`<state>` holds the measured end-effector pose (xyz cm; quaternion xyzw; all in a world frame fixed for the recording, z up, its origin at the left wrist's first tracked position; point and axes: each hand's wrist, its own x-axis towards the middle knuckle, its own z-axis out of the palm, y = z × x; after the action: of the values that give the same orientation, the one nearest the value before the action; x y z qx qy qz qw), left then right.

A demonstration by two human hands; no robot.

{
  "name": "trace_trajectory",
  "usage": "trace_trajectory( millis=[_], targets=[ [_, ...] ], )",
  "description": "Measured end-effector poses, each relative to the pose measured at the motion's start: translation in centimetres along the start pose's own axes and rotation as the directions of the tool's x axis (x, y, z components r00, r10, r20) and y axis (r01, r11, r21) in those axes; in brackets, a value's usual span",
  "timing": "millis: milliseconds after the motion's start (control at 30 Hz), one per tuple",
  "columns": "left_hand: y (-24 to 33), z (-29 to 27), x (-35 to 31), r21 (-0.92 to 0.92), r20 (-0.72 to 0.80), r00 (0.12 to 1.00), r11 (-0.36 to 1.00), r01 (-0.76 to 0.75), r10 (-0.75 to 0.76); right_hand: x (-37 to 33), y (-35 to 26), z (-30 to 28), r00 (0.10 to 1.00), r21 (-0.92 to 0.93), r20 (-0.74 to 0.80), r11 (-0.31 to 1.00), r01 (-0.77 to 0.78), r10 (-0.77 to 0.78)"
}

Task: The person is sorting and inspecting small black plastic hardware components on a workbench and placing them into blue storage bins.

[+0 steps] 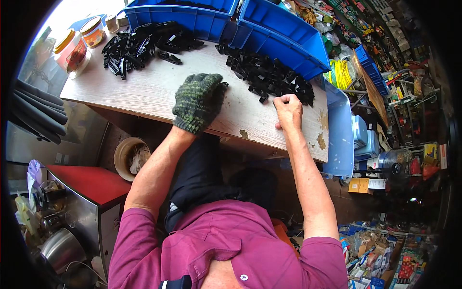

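Note:
My left hand (196, 103), in a dark green and black knitted glove, is closed above the front part of the pale wooden table (159, 91). A bit of a black plastic part (224, 85) pokes out at the right side of its fingers. My bare right hand (289, 111) has its fingers pinched together at the near edge of a heap of small black plastic parts (262, 72). What the pinch holds, if anything, is too small to make out. At the far left of the table lies another heap, of longer black plastic pieces (139, 45).
Two blue crates (180, 19) (284, 41) stand along the table's back. Lidded jars (72, 53) sit at its left end. A pale blue bin (339, 130) adjoins the right edge. Below left are a bucket (120, 156) and a red-topped cabinet (91, 183). Crowded goods fill the right side.

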<state>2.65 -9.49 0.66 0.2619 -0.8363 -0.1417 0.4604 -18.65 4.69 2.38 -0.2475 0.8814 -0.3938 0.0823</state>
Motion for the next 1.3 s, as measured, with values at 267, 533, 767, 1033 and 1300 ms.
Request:
trace_trajectory(
  millis=[267, 533, 767, 1033, 1300],
  targets=[
    [5.0, 2.8, -2.8, -0.275, 0.135, 0.991, 0.960, 0.060, -0.023, -0.7, 2.1, -0.6, 0.994, 0.514, 0.037, 0.851, -0.109, 0.105],
    [7.1, 5.2, -1.7, -0.198, 0.299, 0.954, 0.976, 0.095, -0.032, -4.4, 1.1, 0.7, 0.994, 0.800, 0.081, 0.600, -0.022, -0.071],
    [6.7, 4.9, -1.4, -0.261, 0.411, 0.910, 0.948, 0.182, -0.061, -5.7, 0.3, 0.9, 0.984, 0.765, 0.142, 0.643, -0.039, -0.109],
    [7.2, 4.0, -2.9, -0.181, 0.142, 0.990, 0.982, 0.045, -0.019, -6.0, -0.1, 1.2, 0.958, 0.669, 0.252, 0.739, -0.072, -0.135],
    [3.0, -0.2, -1.3, 0.275, 0.011, 0.994, 0.956, 0.102, -0.109, -7.3, -1.4, 1.1, 0.952, 0.731, 0.298, 0.658, -0.184, -0.064]
  ],
)
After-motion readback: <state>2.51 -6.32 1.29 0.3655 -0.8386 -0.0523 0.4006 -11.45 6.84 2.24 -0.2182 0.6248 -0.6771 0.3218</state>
